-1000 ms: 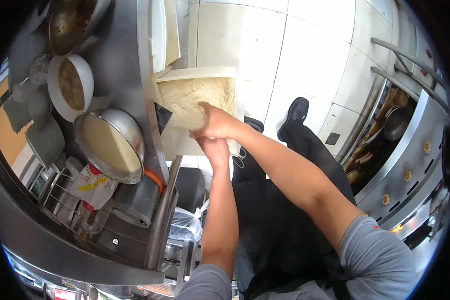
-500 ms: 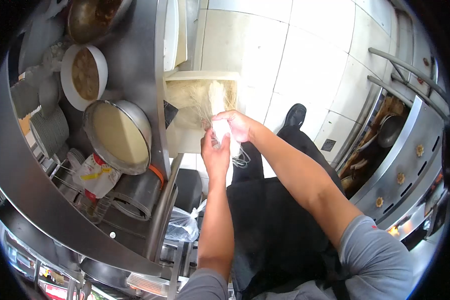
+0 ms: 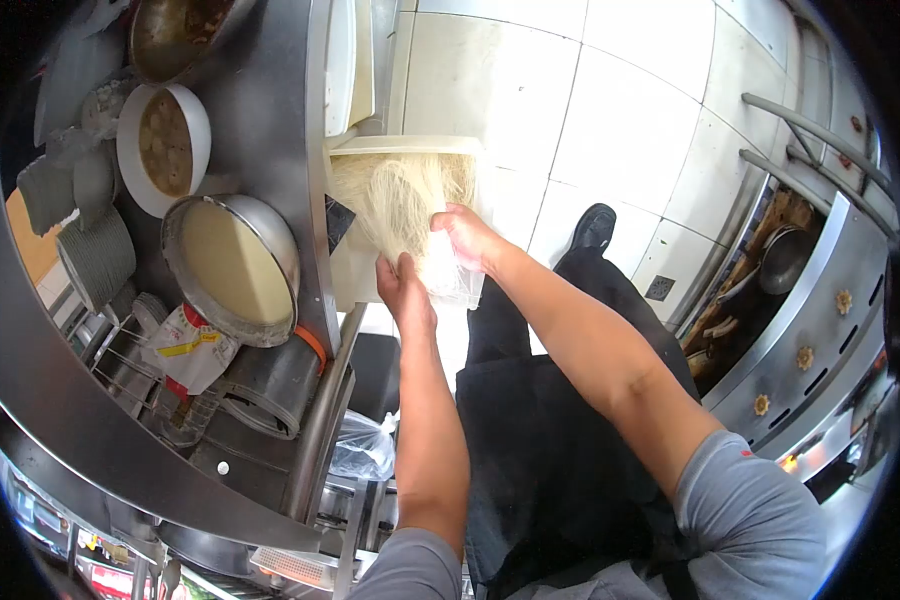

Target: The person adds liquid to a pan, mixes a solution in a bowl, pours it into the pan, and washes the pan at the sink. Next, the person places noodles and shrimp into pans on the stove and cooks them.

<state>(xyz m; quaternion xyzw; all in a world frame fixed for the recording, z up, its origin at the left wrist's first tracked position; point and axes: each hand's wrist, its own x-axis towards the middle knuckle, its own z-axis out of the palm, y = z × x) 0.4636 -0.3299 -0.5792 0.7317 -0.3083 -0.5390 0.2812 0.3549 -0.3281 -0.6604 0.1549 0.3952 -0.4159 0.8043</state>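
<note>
A white bin (image 3: 405,145) holds a mass of thin, pale dry noodles (image 3: 400,195). Over its near part, my left hand (image 3: 407,290) closes on the lower left of a noodle bundle, fingers curled around its edge. On the bundle's right side is my right hand (image 3: 462,236), its thumb and fingers pressed round the strands. The two hands are apart, with the noodles spread out between them. Strands hide some of the fingertips.
On the steel counter (image 3: 270,110) at the left are a cream-filled metal bowl (image 3: 235,270), a white bowl (image 3: 163,150), stacked plates (image 3: 97,260) and a packet (image 3: 190,350). A knotted plastic bag (image 3: 365,445) hangs below. The stove (image 3: 805,330) is at the right.
Half a second ago the hands were close together around a narrow, bright white bundle. Now they are farther apart, and the noodles between them are fanned out over the bin.
</note>
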